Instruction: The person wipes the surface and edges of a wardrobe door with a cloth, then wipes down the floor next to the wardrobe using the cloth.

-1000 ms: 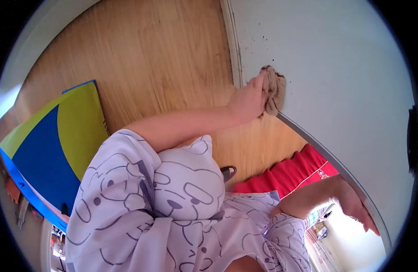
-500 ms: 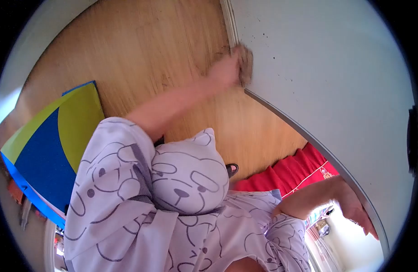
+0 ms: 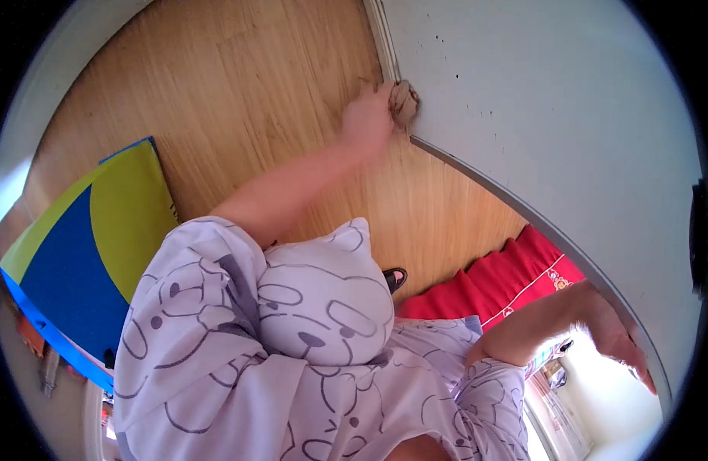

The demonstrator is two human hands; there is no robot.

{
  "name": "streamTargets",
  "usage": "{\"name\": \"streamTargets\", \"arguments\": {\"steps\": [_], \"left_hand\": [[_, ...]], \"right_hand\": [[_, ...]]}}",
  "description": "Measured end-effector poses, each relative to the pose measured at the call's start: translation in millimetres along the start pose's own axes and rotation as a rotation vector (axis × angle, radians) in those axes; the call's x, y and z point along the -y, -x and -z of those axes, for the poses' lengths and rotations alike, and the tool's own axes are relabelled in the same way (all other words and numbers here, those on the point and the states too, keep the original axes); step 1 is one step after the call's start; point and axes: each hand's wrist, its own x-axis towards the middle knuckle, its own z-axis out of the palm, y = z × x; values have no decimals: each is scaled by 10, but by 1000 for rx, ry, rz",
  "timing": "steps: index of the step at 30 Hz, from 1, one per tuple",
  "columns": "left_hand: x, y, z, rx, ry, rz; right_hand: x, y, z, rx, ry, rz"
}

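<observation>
A crumpled brown cloth (image 3: 404,105) is held in my left hand (image 3: 368,115), low against the corner of a white door panel (image 3: 553,115), beside the wooden floor (image 3: 285,84). Small dark marks dot the panel. At the right, my right hand (image 3: 619,342) grips the panel's long grey edge (image 3: 515,203), its fingers partly hidden by glare and the edge. Both arms come out of a loose white shirt (image 3: 215,369) with a cartoon animal print.
A yellow-green and blue folded board (image 3: 77,238) leans at the left. Red fabric with a white embroidered line (image 3: 484,284) lies below the panel. One dark slipper (image 3: 396,278) shows past the shirt. Pale trim (image 3: 382,42) runs along the panel's side.
From the grey edge my left hand has moved up and left with the cloth to the panel's corner. My right hand keeps its place on the edge.
</observation>
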Motion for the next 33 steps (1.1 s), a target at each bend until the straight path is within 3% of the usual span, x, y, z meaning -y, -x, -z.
{"name": "streamTargets", "arguments": {"steps": [3, 5, 6, 8, 9, 11, 13, 15, 16, 17, 19, 21, 25, 28, 29, 31, 33], "left_hand": [[-41, 52, -7, -53, 119, -75], [-64, 265, -198, 231, -162, -300], [-57, 311, -181, 225, -170, -304], [-83, 385, -15, 467, 317, -116], [-67, 416, 80, 467, 309, -123], [-15, 454, 396, 897, 972, 121], [7, 547, 814, 821, 1204, 261], [310, 477, 989, 839, 1379, 571], [310, 494, 984, 733, 1488, 464], [262, 518, 1022, 623, 1592, 349], [122, 523, 1150, 785, 1748, 119], [83, 495, 1213, 761, 1686, 35], [-161, 658, 1410, 717, 1699, -52], [-328, 810, 1566, 651, 1588, -141], [-356, 846, 1604, 628, 1553, -176], [-331, 832, 1658, 655, 1472, -289], [-285, 778, 1710, 714, 1498, -247]], "right_hand": [[29, 55, 24, -29, 179, 37], [9, 50, 46, 12, 161, 50], [-4, 29, 61, 57, 141, 66], [-109, -8, 81, 66, 40, 82], [-177, -28, 114, 85, -55, 101], [-355, -54, 227, 112, 12, 209], [-384, -24, 124, 72, -38, 364], [-433, -4, 37, 27, 31, 418], [-429, -25, 44, -4, 92, 476], [-44, -83, 6, 111, 89, 398], [120, -24, 120, 163, 57, 386], [302, 87, 347, 313, -83, 402], [693, 502, 366, 977, -305, 86], [834, 694, 128, 1304, -220, -424], [822, 710, 139, 1297, -216, -416], [744, 752, 191, 1342, -447, -861], [693, 810, 263, 1227, -510, -747]]}}
